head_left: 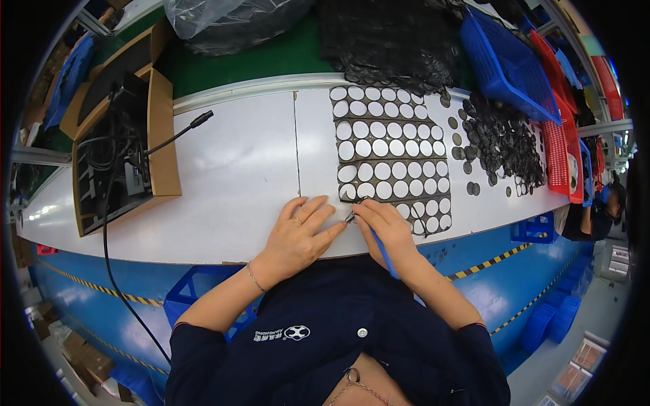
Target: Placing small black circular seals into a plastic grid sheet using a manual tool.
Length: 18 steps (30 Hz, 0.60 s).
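Note:
My right hand (389, 233) grips a slim blue-handled tool (384, 254) at the table's near edge, and its fingertips rest by the lower left corner of a dark sheet (372, 118) covered with rows of white round discs (383, 189). A small dark piece (350, 218) shows at the fingertips; its kind is too small to tell. My left hand (301, 233) lies on the white table (237, 162) with its fingers apart, the thumb tip close to that dark piece. Whether the thumb touches it, I cannot tell.
Loose black discs (504, 139) are heaped right of the sheet. Beyond them stand a blue basket (504, 68) and a red basket (558, 152). On the left, a cardboard box (162, 135) holds black cables, with one cable (107, 250) hanging over the table edge. A black mesh pile (386, 40) lies behind.

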Available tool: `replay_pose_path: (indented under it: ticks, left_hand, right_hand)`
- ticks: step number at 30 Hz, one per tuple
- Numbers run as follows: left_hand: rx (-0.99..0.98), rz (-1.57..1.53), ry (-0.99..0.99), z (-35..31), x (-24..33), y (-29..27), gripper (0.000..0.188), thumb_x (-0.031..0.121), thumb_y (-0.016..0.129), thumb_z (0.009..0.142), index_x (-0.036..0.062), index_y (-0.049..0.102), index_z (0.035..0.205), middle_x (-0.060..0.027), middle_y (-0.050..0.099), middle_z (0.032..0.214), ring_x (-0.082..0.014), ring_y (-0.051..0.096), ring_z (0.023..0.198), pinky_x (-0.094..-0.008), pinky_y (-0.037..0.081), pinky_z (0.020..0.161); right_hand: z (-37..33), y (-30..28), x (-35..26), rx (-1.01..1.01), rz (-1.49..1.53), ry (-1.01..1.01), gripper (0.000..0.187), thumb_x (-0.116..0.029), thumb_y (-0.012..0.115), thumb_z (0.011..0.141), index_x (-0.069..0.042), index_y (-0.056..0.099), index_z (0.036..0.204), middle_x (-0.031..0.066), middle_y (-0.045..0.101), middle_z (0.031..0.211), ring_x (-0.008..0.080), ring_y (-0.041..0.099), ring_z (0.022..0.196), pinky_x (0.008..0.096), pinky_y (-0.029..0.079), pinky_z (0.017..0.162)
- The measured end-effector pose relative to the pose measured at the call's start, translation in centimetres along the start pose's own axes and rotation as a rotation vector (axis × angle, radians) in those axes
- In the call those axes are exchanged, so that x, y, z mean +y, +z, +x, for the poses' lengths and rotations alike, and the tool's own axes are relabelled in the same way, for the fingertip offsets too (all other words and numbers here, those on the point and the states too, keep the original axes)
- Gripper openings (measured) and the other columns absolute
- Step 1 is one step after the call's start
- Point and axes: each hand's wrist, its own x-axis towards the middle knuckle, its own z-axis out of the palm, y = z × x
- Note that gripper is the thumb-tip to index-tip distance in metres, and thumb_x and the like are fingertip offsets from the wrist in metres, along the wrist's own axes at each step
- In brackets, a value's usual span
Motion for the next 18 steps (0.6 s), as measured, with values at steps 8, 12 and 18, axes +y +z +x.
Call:
replay_pose_path:
  ticks: [8, 12, 18]
  left_hand:
    - [-0.036, -0.016, -0.016, 0.1, 0.1, -0.2, 0.029, 0.012, 0.07, 0.081, 0.0146, 0.072, 0.11, -0.0084, 0.062, 0.116, -0.0289, 0.055, 0.122, -0.0472, 0.042, 0.101]
    - [-0.041, -0.013, -0.008, 0.5, 0.0, -0.5, 0.028, 0.011, 0.072, 0.081, 0.0136, 0.071, 0.109, -0.009, 0.062, 0.119, -0.029, 0.055, 0.123, -0.0473, 0.041, 0.102]
    - [0.122, -0.248, -0.083, 2.9, 0.8, -0.2, 0.03, 0.002, 0.075, 0.078, 0.0092, 0.07, 0.107, -0.0099, 0.064, 0.115, -0.029, 0.062, 0.11, -0.0436, 0.046, 0.092]
  right_hand:
    - [0.2, -6.0, 3.3, 0.187, 1.355, 0.872, 0.031, -0.016, 0.062, 0.1, 0.008, 0.063, 0.12, 0.0155, 0.067, 0.112, 0.0227, 0.065, 0.091, 0.0321, 0.054, 0.074]
    - [0.2, -8.4, 4.6, 0.288, 1.667, 0.833, 0.03, -0.018, 0.061, 0.101, 0.005, 0.064, 0.12, 0.0125, 0.066, 0.104, 0.0225, 0.062, 0.092, 0.0319, 0.053, 0.074]
    - [1.0, -11.2, 4.4, 0.34, 1.695, 0.677, 0.029, -0.018, 0.059, 0.102, 0.004, 0.063, 0.121, 0.0122, 0.065, 0.103, 0.0231, 0.062, 0.094, 0.0331, 0.052, 0.076]
